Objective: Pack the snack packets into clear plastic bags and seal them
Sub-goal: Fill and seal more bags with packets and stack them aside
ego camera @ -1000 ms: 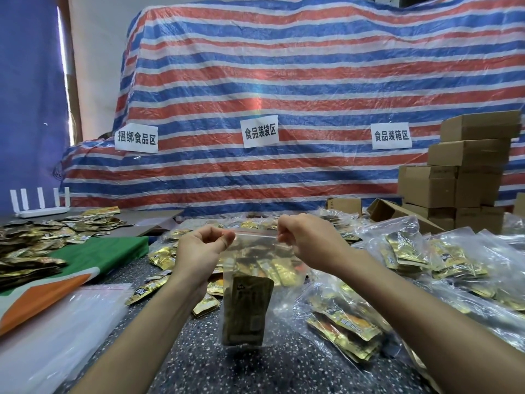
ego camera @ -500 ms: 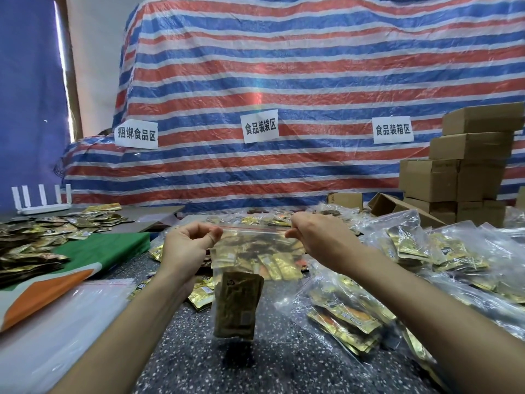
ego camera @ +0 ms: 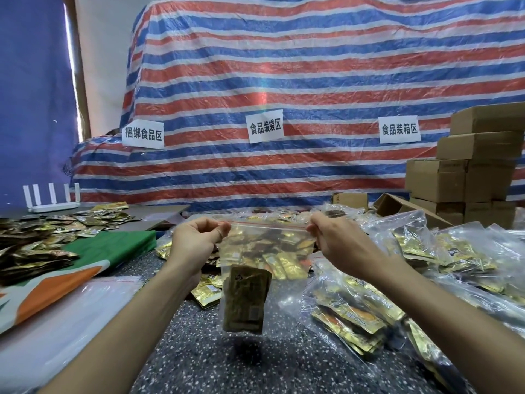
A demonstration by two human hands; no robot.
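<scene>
A packet (ego camera: 245, 301) is sitting in a bag (ego camera: 267, 243) hanging between left hand (ego camera: 196, 243) and right hand (ego camera: 338, 243) over the table (ego camera: 216, 365); filled bags (ego camera: 355, 314) are lying right, loose packets (ego camera: 37, 240) left, boxes (ego camera: 466, 177) behind.

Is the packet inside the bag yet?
Inside: the packet hangs at the bottom of the bag held by left hand and right hand.

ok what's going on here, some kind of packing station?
A person is bagging snack packets by hand. The left hand and right hand pinch the two top corners of a clear zip bag, held up above the speckled table, with a dark snack packet at its bottom. Whether the zip strip is fully closed is unclear. To the right lie filled bags; loose packets lie on the left.
</scene>
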